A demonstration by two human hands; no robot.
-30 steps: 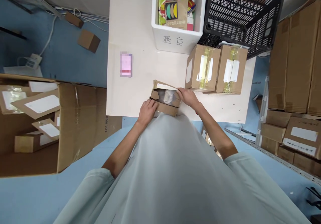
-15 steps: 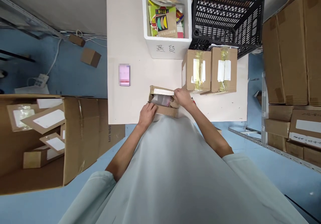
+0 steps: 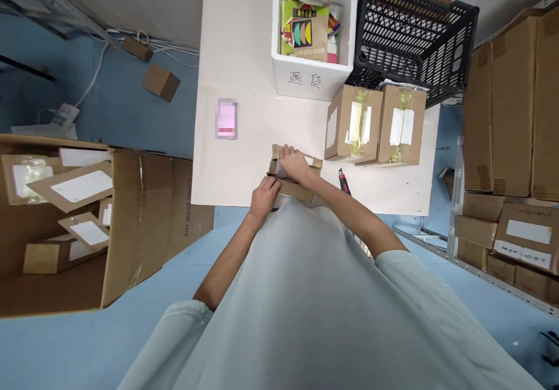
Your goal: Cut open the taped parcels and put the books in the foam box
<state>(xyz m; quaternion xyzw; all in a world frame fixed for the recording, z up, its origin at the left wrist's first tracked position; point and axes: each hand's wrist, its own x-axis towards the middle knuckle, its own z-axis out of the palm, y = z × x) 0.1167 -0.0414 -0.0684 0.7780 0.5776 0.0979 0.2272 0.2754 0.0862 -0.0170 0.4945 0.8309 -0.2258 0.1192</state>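
Observation:
A small opened cardboard box [image 3: 297, 191] is at the table's front edge, close against my body. My left hand [image 3: 264, 197] grips its left front corner, fingers bent over the rim. Across the box's opening reaches my right hand [image 3: 294, 164], with its fingers curled near the back left flap. What those fingers hold, if anything, is hidden. Part of a greyish item [image 3: 279, 171] shows inside the box below my right hand. Right of the box, beside my right forearm, lies a red and black utility knife [image 3: 344, 181].
On the white table [image 3: 257, 122] stand a white bin [image 3: 305, 81] of books, a black crate [image 3: 388, 46], two taped cartons [image 3: 358, 122] and a blurred pink item [image 3: 227, 119]. A large carton [image 3: 148, 204] with parcels stands left; stacked boxes [image 3: 515, 110] line the right.
My right hand has moved left from the box's right end to over its opening. My left hand stays at the left corner. The utility knife has come into fuller view.

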